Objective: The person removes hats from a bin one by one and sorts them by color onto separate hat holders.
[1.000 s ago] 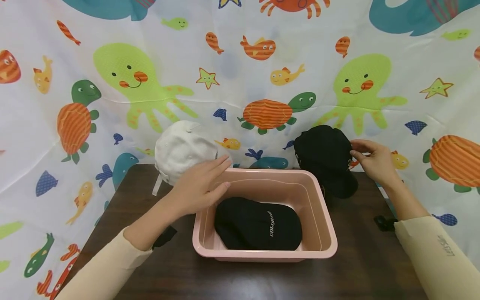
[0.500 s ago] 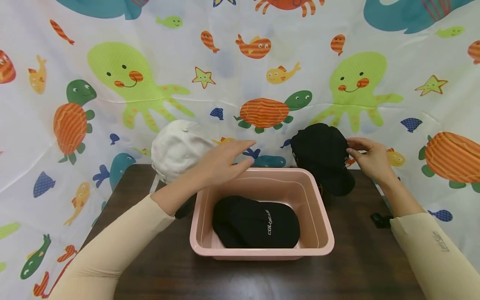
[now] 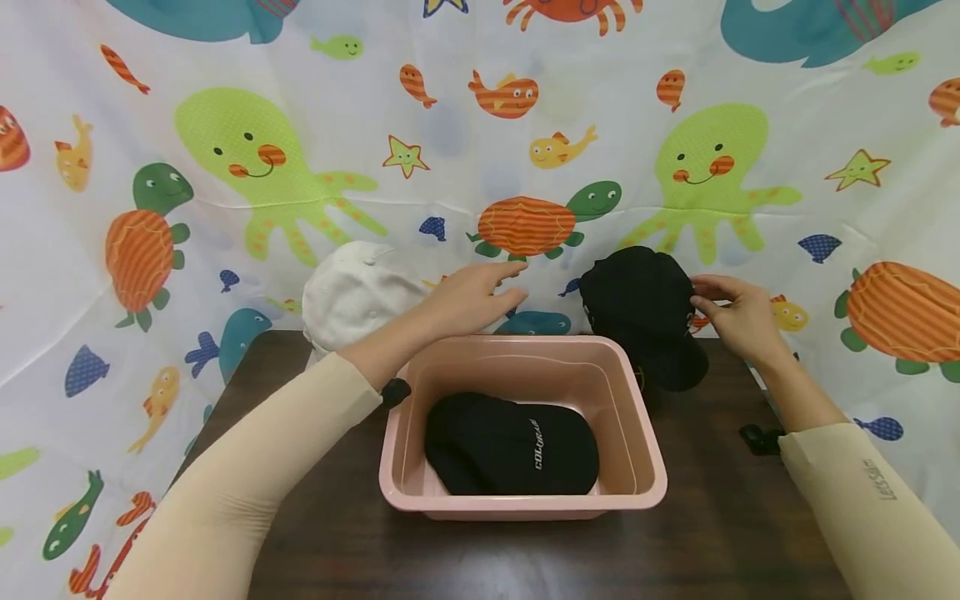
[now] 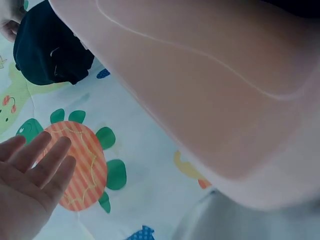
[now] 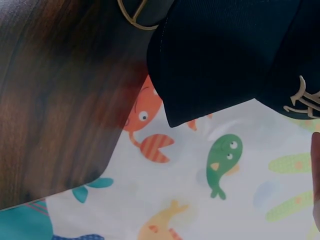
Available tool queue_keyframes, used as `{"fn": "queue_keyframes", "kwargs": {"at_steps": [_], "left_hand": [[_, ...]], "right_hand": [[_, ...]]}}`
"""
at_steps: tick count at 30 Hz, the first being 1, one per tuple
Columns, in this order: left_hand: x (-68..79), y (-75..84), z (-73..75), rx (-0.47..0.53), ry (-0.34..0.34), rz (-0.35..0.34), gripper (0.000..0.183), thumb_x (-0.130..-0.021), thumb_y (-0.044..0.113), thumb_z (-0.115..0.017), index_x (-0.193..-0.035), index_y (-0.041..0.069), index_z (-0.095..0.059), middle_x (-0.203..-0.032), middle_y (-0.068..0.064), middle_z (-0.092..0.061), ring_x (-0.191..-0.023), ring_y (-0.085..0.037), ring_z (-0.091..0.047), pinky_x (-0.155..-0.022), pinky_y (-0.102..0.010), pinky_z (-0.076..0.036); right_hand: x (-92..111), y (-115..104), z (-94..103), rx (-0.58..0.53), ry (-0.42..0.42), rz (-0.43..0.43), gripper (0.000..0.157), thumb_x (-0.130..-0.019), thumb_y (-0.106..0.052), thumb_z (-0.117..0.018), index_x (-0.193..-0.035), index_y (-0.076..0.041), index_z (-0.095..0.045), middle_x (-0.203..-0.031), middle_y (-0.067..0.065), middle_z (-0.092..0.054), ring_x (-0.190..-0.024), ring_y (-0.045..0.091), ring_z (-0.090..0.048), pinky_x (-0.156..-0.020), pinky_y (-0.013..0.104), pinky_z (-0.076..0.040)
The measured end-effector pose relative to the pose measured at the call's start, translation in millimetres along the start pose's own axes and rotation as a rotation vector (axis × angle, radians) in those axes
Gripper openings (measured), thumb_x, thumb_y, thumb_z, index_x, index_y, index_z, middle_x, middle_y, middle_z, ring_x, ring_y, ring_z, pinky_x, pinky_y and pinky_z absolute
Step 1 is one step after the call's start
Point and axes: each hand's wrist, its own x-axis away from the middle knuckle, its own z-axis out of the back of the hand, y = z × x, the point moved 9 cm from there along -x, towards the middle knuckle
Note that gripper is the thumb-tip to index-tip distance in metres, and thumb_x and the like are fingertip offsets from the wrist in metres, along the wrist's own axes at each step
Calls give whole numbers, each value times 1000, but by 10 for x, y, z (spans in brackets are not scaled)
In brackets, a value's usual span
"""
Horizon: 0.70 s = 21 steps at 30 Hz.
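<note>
Leaning against the patterned curtain at the back right is a black cap [image 3: 637, 300], brim down, with metal-coloured trim showing in the right wrist view. My right hand [image 3: 738, 321] pinches its right edge between thumb and index finger. My left hand [image 3: 468, 300] is held over the far rim of a pink plastic basin [image 3: 525, 505], fingers extended and holding nothing. Inside the basin lies another black cap [image 3: 517, 450] with pale lettering. A white cap [image 3: 356, 292] sits at the back left, partly hidden by the left arm.
The basin stands on a dark wooden table [image 3: 720, 517]. Behind it hangs a white curtain [image 3: 480, 183] printed with sea animals. A gold-coloured ring [image 5: 135, 20] shows beside the black cap's brim. Small black wrist cameras are on both sleeves.
My left hand has moved right and up, from in front of the white cap to over the basin's far rim. The right hand and the caps have stayed in place.
</note>
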Motion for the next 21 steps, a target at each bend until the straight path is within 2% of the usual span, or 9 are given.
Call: {"fn": "queue_keyframes", "kwargs": {"at_steps": [2, 4, 6, 7, 11, 13, 16, 21], "left_hand": [[-74, 4, -27, 11, -1, 14, 59, -108, 46, -50, -161, 22, -45, -138, -8, -68, -113, -26, -68, -87, -42, -54], [-145, 9, -61, 23, -6, 24, 59, -108, 47, -49, -162, 22, -44, -137, -9, -67, -92, -28, -68, -74, -41, -50], [-214, 22, -85, 36, 0, 27, 58, -109, 46, -48, -161, 20, -45, -149, -8, -60, -80, -27, -64, -70, -40, -48], [-248, 29, -96, 40, 3, 25, 58, -109, 45, -48, -160, 18, -46, -149, -9, -60, -78, -26, -62, -73, -40, -49], [-384, 72, -139, 60, 29, 1, 55, -110, 41, -46, -156, 11, -51, -145, -9, -63, -107, -20, -65, -95, -40, -52], [-447, 91, -171, 78, 39, -5, 53, -111, 40, -47, -154, 9, -54, -143, -9, -65, -119, -22, -64, -102, -42, -52], [-535, 110, -253, 113, 37, 4, 51, -111, 37, -48, -151, 7, -57, -140, -10, -66, -125, -25, -63, -104, -43, -52], [-636, 120, -470, 98, -22, 44, 49, -110, 34, -49, -150, 7, -58, -143, -8, -64, -130, -24, -61, -108, -43, -49]], "right_hand": [[-6, -1, -1, -2, 3, 1, 31, -98, 2, -70, -129, 6, -70, -111, 32, -72, -87, -23, -50, -76, 3, -41], [-9, 1, -5, 0, 8, -2, 31, -98, 2, -70, -129, 5, -71, -111, 32, -72, -87, -23, -50, -76, 2, -40], [-11, -1, -15, 4, 12, -2, 31, -98, 2, -70, -129, 5, -71, -111, 32, -72, -87, -23, -50, -77, 2, -40], [-13, 0, -20, 3, 11, -1, 31, -98, 2, -70, -129, 5, -71, -111, 32, -72, -87, -23, -50, -77, 3, -40], [-2, 19, -37, -4, -1, -6, 31, -99, 0, -68, -130, 4, -70, -113, 32, -71, -89, -21, -50, -78, 4, -41], [4, 28, -34, -7, -8, -9, 31, -100, 0, -68, -131, 4, -70, -113, 31, -71, -90, -21, -50, -78, 5, -42], [11, 29, -22, -7, -10, -13, 32, -101, -1, -67, -132, 4, -69, -113, 31, -71, -90, -20, -50, -78, 6, -42], [18, 26, -9, -14, -4, -17, 31, -100, -2, -68, -131, 4, -70, -113, 31, -71, -89, -19, -51, -79, 7, -42]]}}
